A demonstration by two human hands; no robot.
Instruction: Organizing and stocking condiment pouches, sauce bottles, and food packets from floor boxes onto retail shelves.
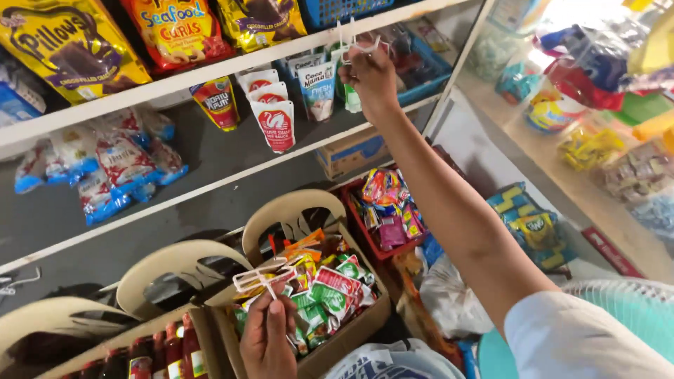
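Right hand [371, 76] fingers pinch a white hook [353, 43] at the shelf [210, 70] edge. Left hand [269, 339] fingers grip another hook [261, 278] above the sachet box [351, 330].

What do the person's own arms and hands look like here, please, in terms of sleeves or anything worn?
Both hands are bare: no gloves, rings or wristband show on the right hand or the left hand. The right arm is uncovered from wrist to above the elbow, where a short white sleeve begins. Only the left hand and wrist show, with no sleeve.
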